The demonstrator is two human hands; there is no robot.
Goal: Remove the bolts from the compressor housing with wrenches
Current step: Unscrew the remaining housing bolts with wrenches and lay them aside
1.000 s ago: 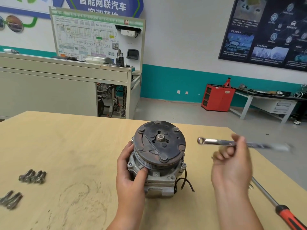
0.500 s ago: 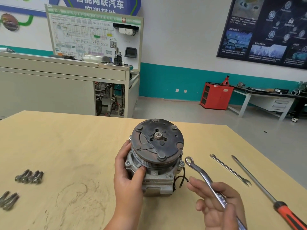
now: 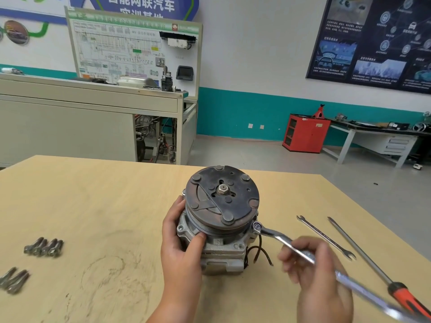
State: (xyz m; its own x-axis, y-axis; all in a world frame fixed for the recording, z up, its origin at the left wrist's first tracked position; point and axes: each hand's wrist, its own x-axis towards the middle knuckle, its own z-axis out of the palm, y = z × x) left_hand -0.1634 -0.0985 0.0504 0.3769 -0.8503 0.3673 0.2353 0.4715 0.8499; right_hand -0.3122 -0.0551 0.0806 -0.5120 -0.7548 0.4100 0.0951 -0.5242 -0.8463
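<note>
Grips heavy-looking rigid compressor (image 3: 221,231) at flange with left hand (image 3: 182,250), holds likely-slick ring wrench (image 3: 283,241) mid-shank in right hand (image 3: 319,276), ring on bolt (image 3: 256,226) between hands.

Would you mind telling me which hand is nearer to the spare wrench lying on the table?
Right. The right hand, holding a ring wrench, is just beside the spare wrench; the left hand grips the compressor, further away.

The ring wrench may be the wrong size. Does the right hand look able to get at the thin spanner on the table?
Likely yes: the thin spanner lies uncovered beyond the right hand, nothing between them, though that hand must first drop the ring wrench.
</note>
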